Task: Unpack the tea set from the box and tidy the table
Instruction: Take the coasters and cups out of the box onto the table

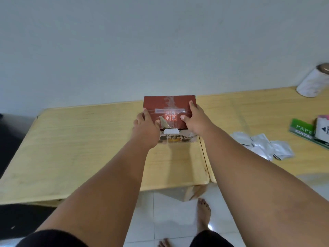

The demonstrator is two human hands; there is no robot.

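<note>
A dark red tea set box (169, 106) with pale characters on its lid stands near the far edge of the wooden table (80, 139). A white handle tab (171, 131) shows on its front. My left hand (146, 125) grips the box's left side, thumb on the lid. My right hand (195, 118) holds the right side, fingers along the edge and thumb on top. The box is closed; its contents are hidden.
Several white sachets (263, 145) lie on the second table (249, 107) to the right. A green paper pack (302, 132) and a white packet (322, 129) sit at the right edge. A white roll (313, 81) stands by the wall. My bare feet (203, 216) are on the tiled floor.
</note>
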